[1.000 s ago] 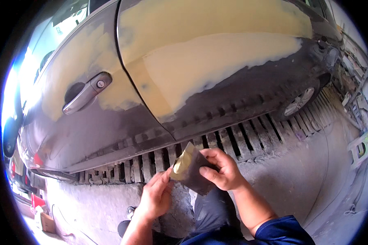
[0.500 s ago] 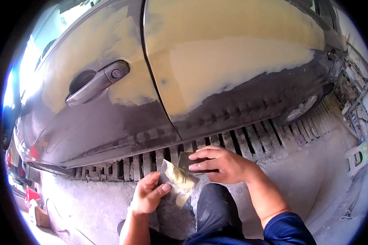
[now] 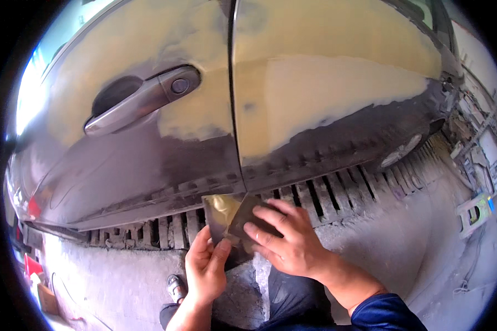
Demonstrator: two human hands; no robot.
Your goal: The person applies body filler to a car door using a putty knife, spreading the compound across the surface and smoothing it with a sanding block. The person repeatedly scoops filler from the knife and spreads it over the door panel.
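Observation:
Low in front of the car, my left hand (image 3: 205, 267) pinches a thin flat plate (image 3: 210, 214) by its lower edge, thumb on top. A smear of yellow body filler (image 3: 226, 206) lies on the plate. My right hand (image 3: 290, 238) grips a dark flat spreader (image 3: 242, 222) with its fingers spread along the face. The spreader overlaps the right side of the plate and hides some of the filler. Beyond both hands stands the dark car door (image 3: 121, 165), with a broad patch of yellowish filler (image 3: 337, 83) across the neighbouring panel.
A silver door handle (image 3: 143, 105) sticks out of the left panel. Under the car runs a slatted floor grating (image 3: 309, 199). A pale plastic piece (image 3: 475, 214) lies at the right, near clutter along the wall. At the far left are a red object (image 3: 33, 265) and a cardboard box (image 3: 46, 299).
My right hand has brought the spreader left and over the plate, covering part of the filler. The plate is turned more upright, and the car sits farther right in view.

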